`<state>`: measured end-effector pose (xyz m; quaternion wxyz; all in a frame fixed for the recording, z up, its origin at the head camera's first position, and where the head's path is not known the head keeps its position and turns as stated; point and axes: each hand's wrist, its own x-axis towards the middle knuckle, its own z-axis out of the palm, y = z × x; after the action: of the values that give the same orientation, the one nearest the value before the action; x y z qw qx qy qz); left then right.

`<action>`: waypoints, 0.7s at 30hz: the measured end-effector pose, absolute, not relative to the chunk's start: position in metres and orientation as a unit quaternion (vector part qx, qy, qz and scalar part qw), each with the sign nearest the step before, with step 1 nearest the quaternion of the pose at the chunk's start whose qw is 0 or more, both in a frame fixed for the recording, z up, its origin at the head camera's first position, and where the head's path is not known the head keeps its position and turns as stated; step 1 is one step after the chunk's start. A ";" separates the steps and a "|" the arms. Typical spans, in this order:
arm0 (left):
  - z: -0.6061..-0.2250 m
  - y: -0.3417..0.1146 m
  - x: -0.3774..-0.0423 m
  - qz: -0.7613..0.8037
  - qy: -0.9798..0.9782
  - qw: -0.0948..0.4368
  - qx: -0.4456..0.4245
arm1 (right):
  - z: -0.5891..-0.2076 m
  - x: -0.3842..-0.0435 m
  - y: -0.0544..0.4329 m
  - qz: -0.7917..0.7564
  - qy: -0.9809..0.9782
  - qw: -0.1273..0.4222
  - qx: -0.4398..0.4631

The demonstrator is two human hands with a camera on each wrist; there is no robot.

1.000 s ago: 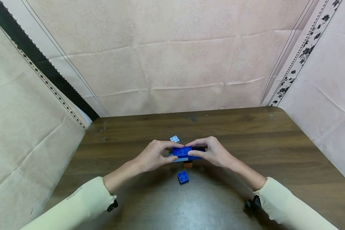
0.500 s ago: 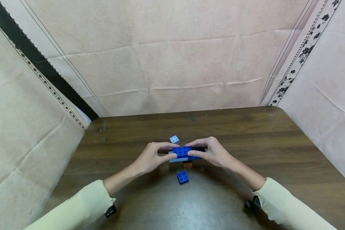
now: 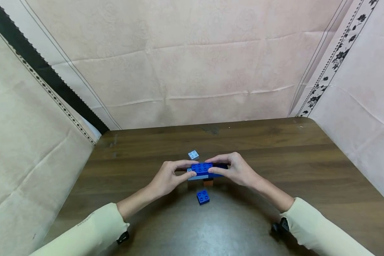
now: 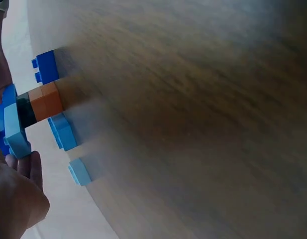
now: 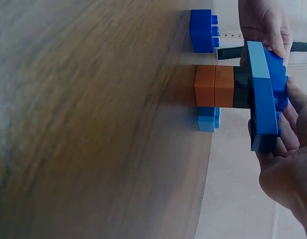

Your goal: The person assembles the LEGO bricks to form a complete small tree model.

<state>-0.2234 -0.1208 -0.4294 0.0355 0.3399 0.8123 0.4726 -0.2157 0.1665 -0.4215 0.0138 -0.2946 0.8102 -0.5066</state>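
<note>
A dark blue brick (image 3: 201, 168) lies studs up on top of a small brick tower. My left hand (image 3: 166, 179) pinches its left end, thumb in front and fingers behind. At the other end my right hand (image 3: 240, 170) grips the same brick with thumb and fingertips. Under it, side by side, are a light blue brick (image 5: 258, 59) and another blue brick (image 5: 265, 119). A dark brick (image 5: 241, 87) and two orange bricks (image 5: 214, 85) form the column below, standing on the table.
Nearer the body, a loose blue brick (image 3: 203, 196) lies on the wooden table (image 3: 140, 142). Behind the tower is a light blue brick (image 3: 193, 154). The left wrist view has a mid-blue brick (image 4: 63, 132) and a paler one (image 4: 79, 172) beyond the column. Patterned cloth (image 3: 195, 71) hangs behind the table.
My left fingers have slid a little left along the top brick, uncovering more of the light blue brick's stud. The right hand and the tower have stayed put.
</note>
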 end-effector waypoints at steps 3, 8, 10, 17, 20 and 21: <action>-0.430 -0.121 -0.223 0.469 0.815 0.028 0.339 | -0.421 -0.215 0.167 -0.508 0.810 0.015 -0.293; -0.432 -0.119 -0.221 0.469 0.818 0.017 0.334 | -0.421 -0.216 0.167 -0.515 0.807 0.018 -0.289; -0.432 -0.119 -0.220 0.471 0.818 0.013 0.331 | -0.421 -0.216 0.167 -0.517 0.806 0.019 -0.288; -0.439 -0.117 -0.218 0.480 0.810 -0.007 0.336 | -0.423 -0.216 0.167 -0.527 0.801 0.033 -0.281; -0.440 -0.116 -0.217 0.484 0.809 -0.012 0.335 | -0.424 -0.215 0.167 -0.530 0.800 0.034 -0.279; -0.441 -0.116 -0.216 0.485 0.809 -0.013 0.333 | -0.424 -0.215 0.167 -0.531 0.799 0.034 -0.279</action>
<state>-0.2164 -0.1157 -0.4408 -0.0135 0.3335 0.8086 0.4845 -0.2153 0.1671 -0.4241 0.0343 -0.2787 0.7993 -0.5313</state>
